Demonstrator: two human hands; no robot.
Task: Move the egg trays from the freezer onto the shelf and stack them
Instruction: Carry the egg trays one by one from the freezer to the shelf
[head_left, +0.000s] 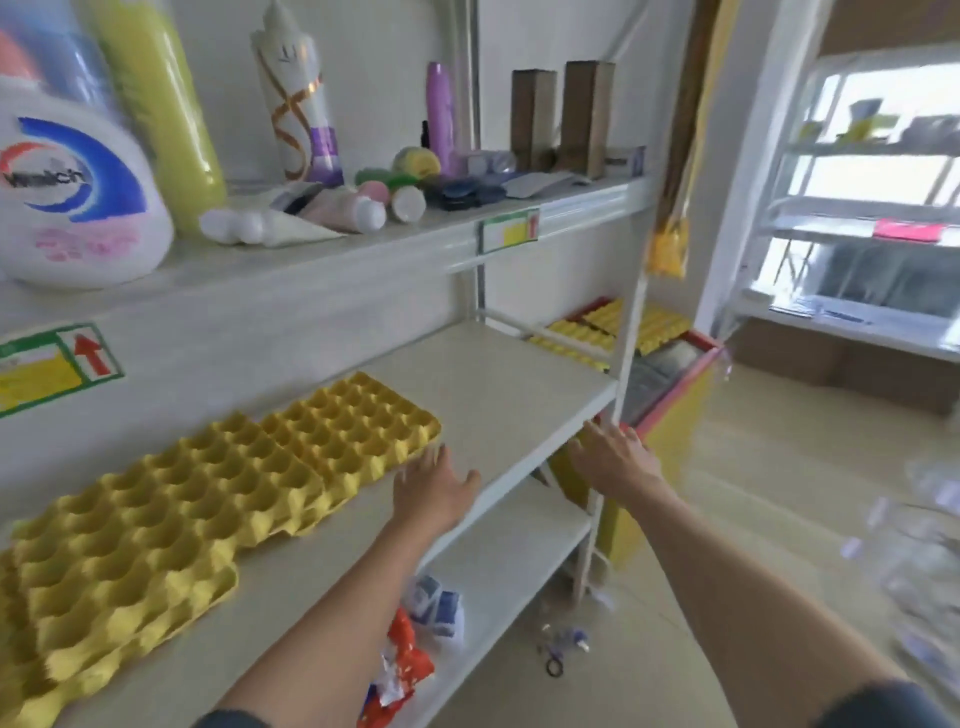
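Two yellow egg trays lie flat on the middle shelf (498, 384), side by side and overlapping at one edge: the near tray (156, 540) at my 9 o'clock, the far tray (353, 431) at about 10 o'clock. The far tray's outer corner sits just short of the shelf's front lip. My left hand (434, 491) hovers flat just beside that corner, fingers spread and gripping nothing; whether the fingertips touch the tray edge I cannot tell. Past the tray, toward 12 o'clock, the shelf board is bare all the way to its far end.

My right hand (615, 457) is at 1 o'clock, also spread wide and empty, reaching beyond the shelf's front edge near the white upright post (626, 338).

Behind that post, at 1 o'clock, more yellow trays (582, 328) rest on the freezer (670, 415), whose red rim shows beside the post.

Bottles (171, 114) and tubes crowd the shelf above. Packets (410, 649) lie on the lower board at 6 o'clock. The floor (769, 467) to the right is open.
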